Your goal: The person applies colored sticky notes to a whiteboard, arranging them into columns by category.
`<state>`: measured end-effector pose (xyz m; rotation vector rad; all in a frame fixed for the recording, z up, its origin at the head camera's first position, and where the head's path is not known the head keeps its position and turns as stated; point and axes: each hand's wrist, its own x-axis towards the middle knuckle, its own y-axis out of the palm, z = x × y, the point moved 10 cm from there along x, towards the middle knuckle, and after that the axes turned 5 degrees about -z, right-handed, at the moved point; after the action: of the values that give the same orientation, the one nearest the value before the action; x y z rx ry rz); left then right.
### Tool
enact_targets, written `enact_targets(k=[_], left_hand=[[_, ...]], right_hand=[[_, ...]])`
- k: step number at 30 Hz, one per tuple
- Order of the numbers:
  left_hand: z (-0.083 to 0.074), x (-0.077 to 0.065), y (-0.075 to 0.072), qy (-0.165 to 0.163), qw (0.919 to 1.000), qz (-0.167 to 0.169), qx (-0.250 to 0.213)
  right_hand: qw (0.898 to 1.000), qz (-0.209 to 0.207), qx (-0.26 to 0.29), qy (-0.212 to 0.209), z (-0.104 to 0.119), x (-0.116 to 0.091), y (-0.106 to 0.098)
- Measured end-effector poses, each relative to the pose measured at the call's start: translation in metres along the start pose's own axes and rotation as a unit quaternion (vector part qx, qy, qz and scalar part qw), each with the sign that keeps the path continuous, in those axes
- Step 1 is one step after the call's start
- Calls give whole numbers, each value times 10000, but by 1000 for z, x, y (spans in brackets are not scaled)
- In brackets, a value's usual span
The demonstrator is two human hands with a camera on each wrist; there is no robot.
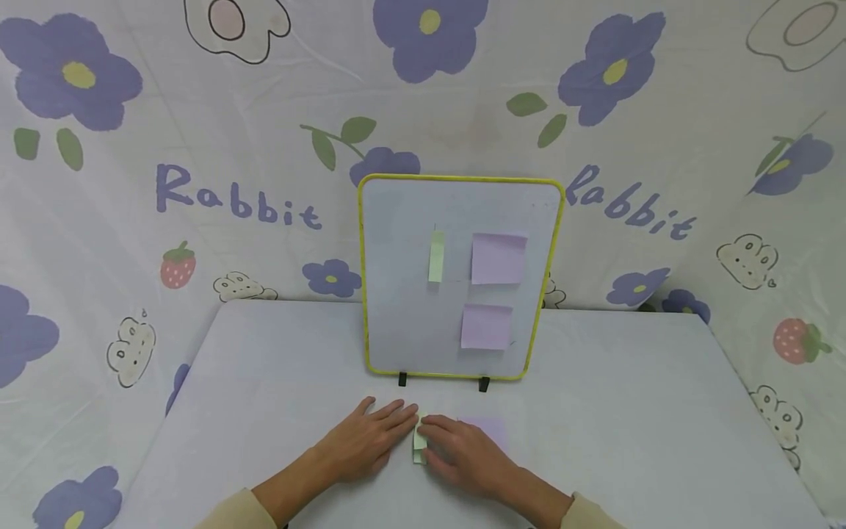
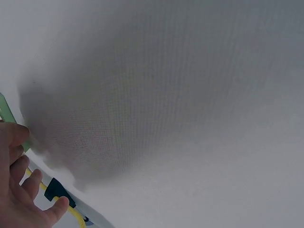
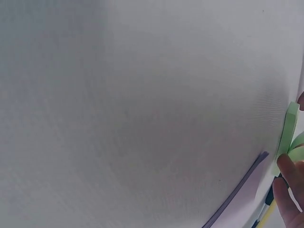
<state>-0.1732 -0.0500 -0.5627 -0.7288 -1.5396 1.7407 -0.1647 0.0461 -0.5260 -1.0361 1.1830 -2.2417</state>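
Note:
A narrow pad of green sticky notes (image 1: 419,457) lies on the table between the two hands. My left hand (image 1: 362,444) rests flat at the pad's left side, fingers extended and spread, with the fingertips at its edge. From the right, my right hand (image 1: 465,455) pinches the top green sticky note (image 3: 298,148) with bent fingers. In the right wrist view this sheet curves up off the pad, partly hidden by the fingers. A purple sticky note pad (image 1: 487,428) lies just beyond my right hand, which covers part of it.
A yellow-framed whiteboard (image 1: 403,308) stands behind the hands on black feet (image 1: 484,384). It bears one green strip (image 1: 436,257) and two purple notes, an upper one (image 1: 499,258) and a lower one (image 1: 486,328). Patterned cloth (image 1: 264,110) hangs behind the white table (image 1: 628,411).

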Motion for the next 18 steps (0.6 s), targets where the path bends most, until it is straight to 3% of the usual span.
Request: enact_targets(k=[11, 18], left_hand=[[-1, 1, -3, 23, 9999, -96, 37], [-2, 2, -1, -23, 10000, -15, 14]], right_hand=[[9994, -95, 5, 320, -2, 9, -3], [9979, -240, 329, 501, -5, 12, -1]])
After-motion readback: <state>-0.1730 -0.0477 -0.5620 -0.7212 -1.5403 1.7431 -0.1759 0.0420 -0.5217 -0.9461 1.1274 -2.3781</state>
